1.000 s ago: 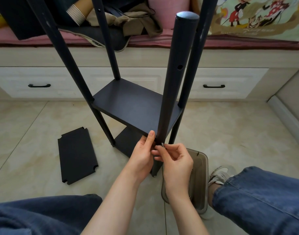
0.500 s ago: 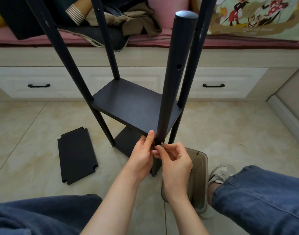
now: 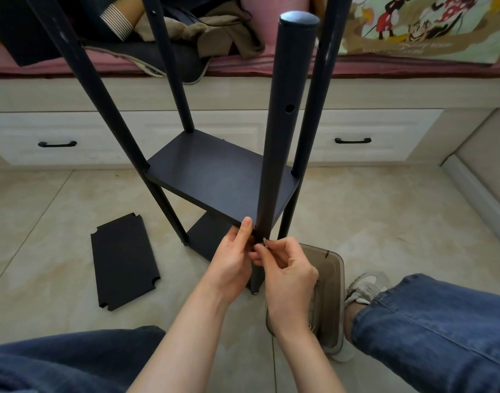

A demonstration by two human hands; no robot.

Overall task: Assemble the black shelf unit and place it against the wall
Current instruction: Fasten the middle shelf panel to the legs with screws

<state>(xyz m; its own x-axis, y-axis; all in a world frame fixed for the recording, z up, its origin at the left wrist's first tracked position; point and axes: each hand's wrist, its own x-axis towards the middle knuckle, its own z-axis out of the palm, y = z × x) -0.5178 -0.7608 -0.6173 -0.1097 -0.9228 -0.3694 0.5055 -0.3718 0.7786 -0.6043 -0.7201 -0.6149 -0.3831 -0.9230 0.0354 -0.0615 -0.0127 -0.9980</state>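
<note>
Lower left, 1 loose panel (image 3: 125,260) lies unfitted. Mid-frame the shelf unit (image 3: 214,177) stands on the floor, not yet at a wall. The left hand (image 3: 231,265) grips the shelf corner at the near post (image 3: 282,123), thumb up; the right hand (image 3: 288,270) pinches a tiny silvery fastener (image 3: 265,240) there. If the corner shifts, the fastener may go in crooked or drop. Since 1 s ago, both hands have barely moved

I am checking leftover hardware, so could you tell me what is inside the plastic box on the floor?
A few small metal pieces show inside the plastic box, beside the right hand's wrist. The forearm covers the rest of that side.
</note>
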